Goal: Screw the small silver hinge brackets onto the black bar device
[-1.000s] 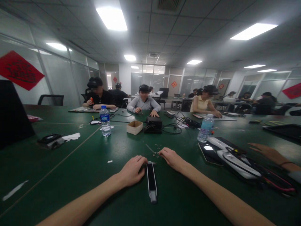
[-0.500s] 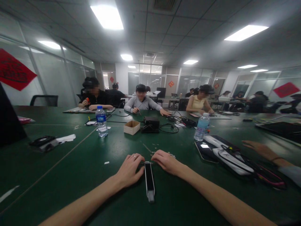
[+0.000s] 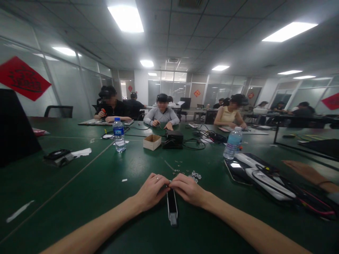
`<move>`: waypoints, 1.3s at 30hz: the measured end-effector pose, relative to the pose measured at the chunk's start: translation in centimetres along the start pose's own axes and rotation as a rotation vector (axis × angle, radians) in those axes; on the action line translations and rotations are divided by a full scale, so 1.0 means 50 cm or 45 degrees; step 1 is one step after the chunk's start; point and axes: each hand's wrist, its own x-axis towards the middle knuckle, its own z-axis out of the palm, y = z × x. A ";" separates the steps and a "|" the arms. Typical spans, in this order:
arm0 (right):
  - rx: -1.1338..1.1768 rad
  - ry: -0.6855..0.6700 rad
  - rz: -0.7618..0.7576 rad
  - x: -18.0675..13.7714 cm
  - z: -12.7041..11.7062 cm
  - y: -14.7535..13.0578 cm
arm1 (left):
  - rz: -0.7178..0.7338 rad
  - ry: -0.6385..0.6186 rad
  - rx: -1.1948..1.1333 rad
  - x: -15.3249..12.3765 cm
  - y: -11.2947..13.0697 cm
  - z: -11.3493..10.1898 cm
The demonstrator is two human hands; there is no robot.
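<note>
A slim, elongated device (image 3: 172, 204) with a black face, pale edges and a grey near end lies on the green table (image 3: 111, 218) before me. Over its far end, my left hand (image 3: 153, 188) is closed in a pinch, a ring on one finger. My right hand (image 3: 189, 190) pinches there from the other side, and the fingertips of both hands meet. Whatever is between them is too small and covered to make out. Just beyond my right hand sit several small metal parts (image 3: 195, 175), with tiny loose pieces (image 3: 176, 171) scattered beside them.
An open small box (image 3: 152, 144) and a black box-shaped unit (image 3: 172, 140) with cables stand ahead. Water bottles are at left (image 3: 119, 135) and right (image 3: 233, 143). A phone (image 3: 235, 173) and white tool (image 3: 270, 183) lie right, near another person's hand (image 3: 304, 171). People sit opposite.
My hands have drawn together, so the fingertips now meet over the device's far end and cover it. The view has turned slightly left. The person opposite has pulled an outstretched hand inward.
</note>
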 end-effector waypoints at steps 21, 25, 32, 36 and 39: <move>-0.042 0.008 0.093 -0.009 0.013 0.022 | -0.033 -0.035 0.015 0.000 -0.014 0.009; -0.101 0.040 0.338 -0.019 0.009 0.044 | -0.083 -0.061 0.101 0.002 -0.022 -0.001; -0.034 -0.163 0.552 -0.021 0.004 0.049 | -0.188 -0.121 0.148 0.003 -0.028 -0.008; 0.001 -0.203 0.564 -0.019 0.008 0.042 | -0.250 -0.135 0.176 0.002 -0.027 -0.005; 0.012 -0.221 0.585 -0.019 0.008 0.042 | -0.300 -0.133 0.193 0.003 -0.026 -0.008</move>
